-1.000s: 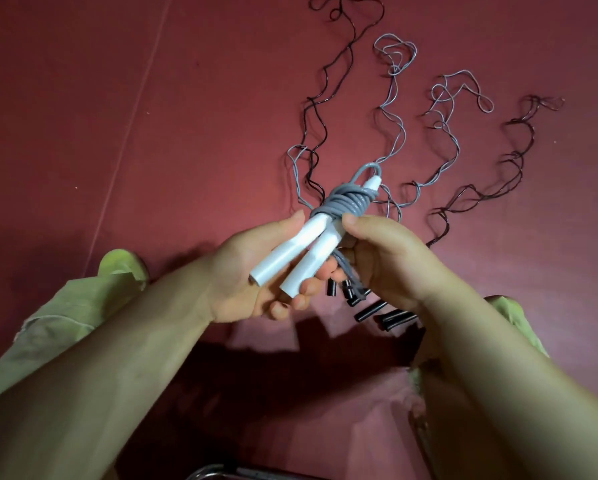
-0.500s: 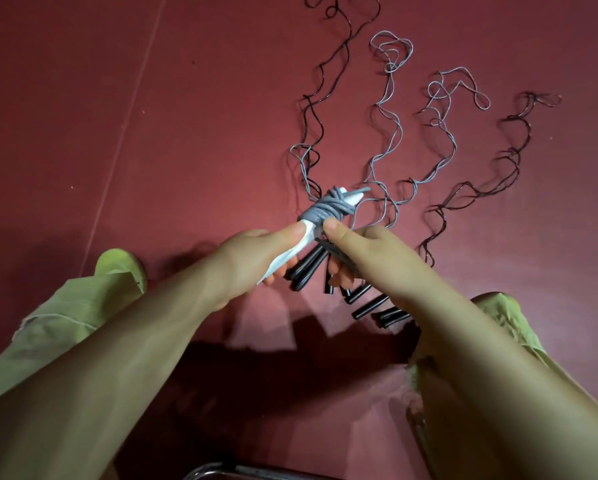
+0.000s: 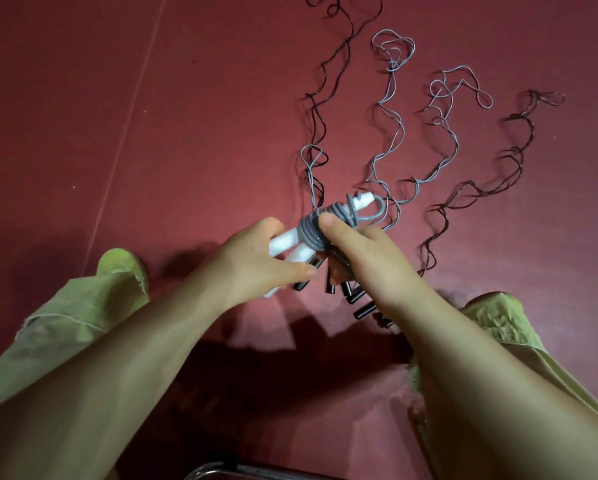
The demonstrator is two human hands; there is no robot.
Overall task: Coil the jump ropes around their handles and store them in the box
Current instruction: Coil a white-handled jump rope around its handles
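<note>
Hands work together: left hand [image 3: 256, 261] holds the white handles [image 3: 285, 242], right hand [image 3: 356, 251] pinches the grey coil [image 3: 320, 225]. Tuck the loose loop [image 3: 377, 211] in tight so nothing unwinds.

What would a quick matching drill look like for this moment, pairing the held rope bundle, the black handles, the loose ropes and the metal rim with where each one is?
Things:
1. coiled grey rope
2. white handles
3. black handles
4. loose ropes
5. metal rim

Places or states:
A. spread in wavy lines on the red floor
B. at the bottom edge of the view
C. wound round the white handles
D. held in the left hand
E. lying on the floor beneath the right hand

Pairs: 1-C, 2-D, 3-E, 4-A, 5-B
</note>
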